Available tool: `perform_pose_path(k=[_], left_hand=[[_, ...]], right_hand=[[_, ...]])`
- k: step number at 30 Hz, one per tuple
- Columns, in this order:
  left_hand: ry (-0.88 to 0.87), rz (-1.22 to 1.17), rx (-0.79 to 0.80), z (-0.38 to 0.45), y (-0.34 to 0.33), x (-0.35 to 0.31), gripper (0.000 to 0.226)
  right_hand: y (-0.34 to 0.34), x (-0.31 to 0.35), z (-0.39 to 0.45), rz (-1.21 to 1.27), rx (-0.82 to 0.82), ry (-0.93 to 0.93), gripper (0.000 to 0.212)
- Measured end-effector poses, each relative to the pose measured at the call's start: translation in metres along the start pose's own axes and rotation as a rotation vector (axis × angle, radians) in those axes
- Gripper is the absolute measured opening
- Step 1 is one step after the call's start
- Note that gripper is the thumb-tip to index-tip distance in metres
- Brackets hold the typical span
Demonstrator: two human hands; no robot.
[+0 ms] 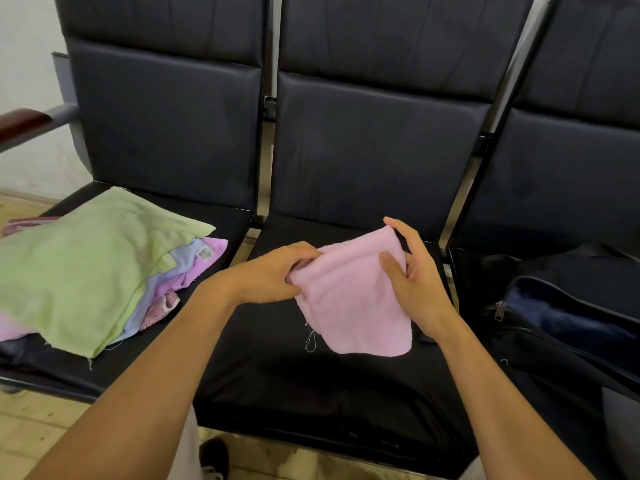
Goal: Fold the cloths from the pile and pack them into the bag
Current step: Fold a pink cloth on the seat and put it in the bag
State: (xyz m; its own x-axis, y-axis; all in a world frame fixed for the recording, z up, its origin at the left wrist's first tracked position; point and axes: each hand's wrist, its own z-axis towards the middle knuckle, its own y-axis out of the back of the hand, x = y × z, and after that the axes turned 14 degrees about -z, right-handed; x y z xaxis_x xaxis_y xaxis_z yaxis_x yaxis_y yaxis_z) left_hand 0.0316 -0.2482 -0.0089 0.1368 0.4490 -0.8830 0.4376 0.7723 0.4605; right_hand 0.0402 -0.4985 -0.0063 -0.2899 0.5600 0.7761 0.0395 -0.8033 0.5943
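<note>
— Where was the pink cloth (349, 299)?
— Above the middle seat (277, 372), left hand (273, 275) pinching its left edge, right hand (412, 282) gripping the right, thumb in front.

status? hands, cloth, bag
Left hand and right hand both pinch pink cloth over middle seat. Pile left; bag open right. Nothing in the way.

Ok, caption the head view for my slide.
Both hands fold a pink cloth between the cloth pile and open bag.
</note>
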Motion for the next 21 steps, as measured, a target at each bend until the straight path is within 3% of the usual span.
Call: perform_pose_path(k=[2, 10, 15, 21], left_hand=[[-0.028, 0.008, -0.013, 0.001, -0.001, 0.002, 0.055], [-0.148, -0.101, -0.272, 0.003, 0.000, -0.005, 0.031], [-0.265, -0.205, -0.423, 0.002, 0.003, -0.015, 0.037], [-0.222, -0.187, -0.394, 0.003, 0.004, -0.013, 0.025]], right_hand=[[0.001, 0.000, 0.000, 0.022, -0.007, -0.001, 0.048], [0.005, 0.000, -0.001, 0.151, -0.017, -0.047, 0.043], [0.007, 0.002, -0.001, 0.219, -0.072, -0.056, 0.036], [0.010, -0.001, -0.001, 0.307, 0.036, -0.046, 0.047]])
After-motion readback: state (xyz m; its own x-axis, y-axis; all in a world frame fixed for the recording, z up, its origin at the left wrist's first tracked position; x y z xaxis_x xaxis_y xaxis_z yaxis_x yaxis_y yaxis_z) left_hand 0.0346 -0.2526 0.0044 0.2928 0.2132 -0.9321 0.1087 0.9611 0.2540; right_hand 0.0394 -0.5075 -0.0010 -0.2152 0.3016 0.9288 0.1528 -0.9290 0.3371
